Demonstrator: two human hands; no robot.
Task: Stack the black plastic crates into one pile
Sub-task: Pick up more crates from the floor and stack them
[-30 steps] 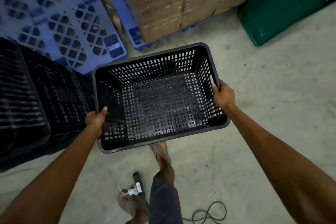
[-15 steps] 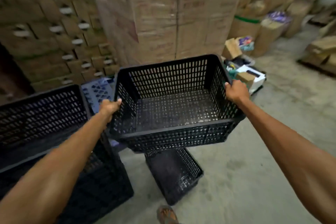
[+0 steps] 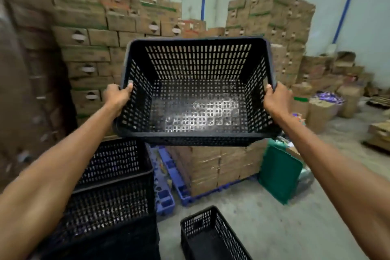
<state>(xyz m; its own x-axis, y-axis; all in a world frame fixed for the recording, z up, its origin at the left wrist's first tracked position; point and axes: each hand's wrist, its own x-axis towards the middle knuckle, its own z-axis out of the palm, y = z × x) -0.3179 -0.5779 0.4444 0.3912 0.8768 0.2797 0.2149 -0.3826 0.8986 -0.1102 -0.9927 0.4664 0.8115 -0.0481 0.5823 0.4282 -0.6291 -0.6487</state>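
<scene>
Gripping the black crate [image 3: 198, 95] by its two short sides, I hold it up in the air in front of me, its open top tipped toward my face so I see down onto the perforated floor. My left hand [image 3: 117, 96] is clenched on the left rim, thumb hooked over the edge and the other fingers hidden outside the wall. My right hand [image 3: 276, 99] is clamped on the right rim the same way, thumb on top. The crate hangs between my hands, clear of everything below.

Beneath my left forearm stands the pile of black crates [image 3: 114, 192], nested one into another, its top rim lower than the held crate and off to its left. On the concrete floor [image 3: 285, 224] near the bottom of the view sits a single black crate [image 3: 213, 236], apart from the pile. A blue plastic pallet [image 3: 175, 177] lies behind both, carrying a block of wrapped cartons [image 3: 215, 167], and a green plastic lid or tray [image 3: 278, 173] leans against that block on the right. Tall walls of cardboard boxes [image 3: 95, 27] rise behind the crate on the left, with another stack [image 3: 272, 17] further back on the right. Nothing lies between the held crate and the top of the pile.

Both my arms are stretched forward and upward, nearly straight, spread to the crate's width.
</scene>
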